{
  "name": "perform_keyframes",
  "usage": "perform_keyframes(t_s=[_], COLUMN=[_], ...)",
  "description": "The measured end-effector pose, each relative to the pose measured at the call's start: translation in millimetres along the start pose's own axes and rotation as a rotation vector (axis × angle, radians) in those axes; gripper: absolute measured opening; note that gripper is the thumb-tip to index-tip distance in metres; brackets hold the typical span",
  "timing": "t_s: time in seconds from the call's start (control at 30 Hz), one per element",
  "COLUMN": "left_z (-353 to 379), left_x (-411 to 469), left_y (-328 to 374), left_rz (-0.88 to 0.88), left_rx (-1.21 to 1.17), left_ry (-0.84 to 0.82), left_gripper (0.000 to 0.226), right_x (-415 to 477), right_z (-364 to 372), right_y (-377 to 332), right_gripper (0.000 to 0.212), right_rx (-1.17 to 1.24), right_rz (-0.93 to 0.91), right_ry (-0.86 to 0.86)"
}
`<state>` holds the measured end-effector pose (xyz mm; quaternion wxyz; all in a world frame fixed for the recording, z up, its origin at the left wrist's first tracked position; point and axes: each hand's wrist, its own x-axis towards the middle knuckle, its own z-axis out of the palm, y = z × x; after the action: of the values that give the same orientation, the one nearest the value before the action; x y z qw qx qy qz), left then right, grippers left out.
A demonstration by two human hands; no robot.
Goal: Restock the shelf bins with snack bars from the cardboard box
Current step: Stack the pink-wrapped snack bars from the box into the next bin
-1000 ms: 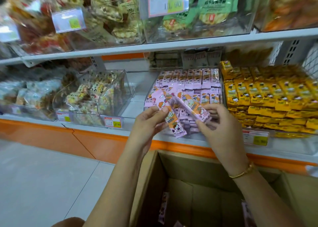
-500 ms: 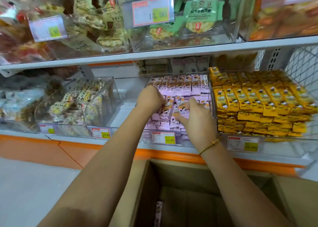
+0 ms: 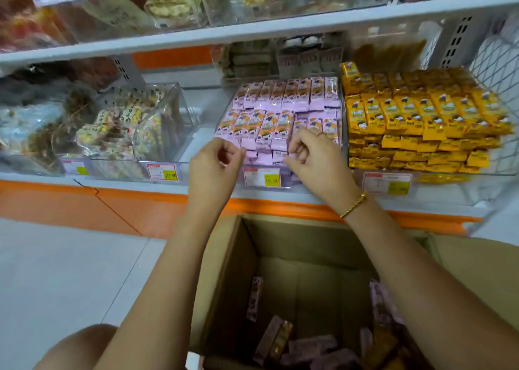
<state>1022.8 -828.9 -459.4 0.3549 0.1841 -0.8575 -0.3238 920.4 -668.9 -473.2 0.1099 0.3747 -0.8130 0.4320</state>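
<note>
White shelf boards (image 3: 126, 185) with an orange trim strip (image 3: 140, 201) fill the background, and grey floor tiles (image 3: 70, 271) lie open at the lower left. On the lower board a clear bin (image 3: 289, 181) holds the pink snack bars (image 3: 280, 103), packed in rows almost to its front edge, with a price tag (image 3: 262, 177) clipped to its front. Yellow bars (image 3: 421, 117) are stacked high just beside it on the right, behind a clear divider. A strip of bare shelf (image 3: 202, 108) separates it from the bin of mixed snacks (image 3: 134, 122) on the left. Some free height remains between the pink rows and the upper shelf edge (image 3: 252, 32).

Both hands sit at the bin's front edge, apart from each other. On the left hand (image 3: 213, 167) the thumb and curled fingers meet right against the front row. The right hand (image 3: 317, 156), with a bead bracelet (image 3: 354, 205) on its wrist, curls its fingers over the front bars. I cannot tell whether either hand pinches a wrapper or only touches the stack.

Directly below the forearms the cardboard box (image 3: 295, 240) stands open, with its far wall just under the orange trim. It is mostly hollow, and a few bars (image 3: 309, 347) lie scattered on its bottom.
</note>
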Motion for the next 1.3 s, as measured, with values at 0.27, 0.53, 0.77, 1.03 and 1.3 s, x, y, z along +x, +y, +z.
perform_keyframes(t_s=[0.27, 0.53, 0.77, 1.03, 1.3], left_z=[17, 24, 17, 2, 18], left_x=[-188, -232, -232, -215, -205], left_y=[-65, -89, -98, -104, -94], left_rz=[-0.276, -0.410, -0.562, -0.631, -0.644], left_rx=[0.105, 0.155, 0.229, 0.316, 0.162], left_ry=[-0.800, -1.297, -1.304, -1.483, -1.292], left_gripper=[0.031, 0.034, 0.036, 0.030, 0.022], right_x=[-121, -256, -305, -311, -220], right_z=[56, 110, 155, 170, 126], right_y=[61, 170, 183, 178, 156], right_gripper=[0.016, 0.046, 0.068, 0.061, 0.034], right_rx=[0.021, -0.111, -0.194, -0.156, -0.051], right_rz=[0.185, 0.567, 0.598, 0.649, 0.541], right_ry=[-0.969, -1.329, -1.369, -1.510, -1.252])
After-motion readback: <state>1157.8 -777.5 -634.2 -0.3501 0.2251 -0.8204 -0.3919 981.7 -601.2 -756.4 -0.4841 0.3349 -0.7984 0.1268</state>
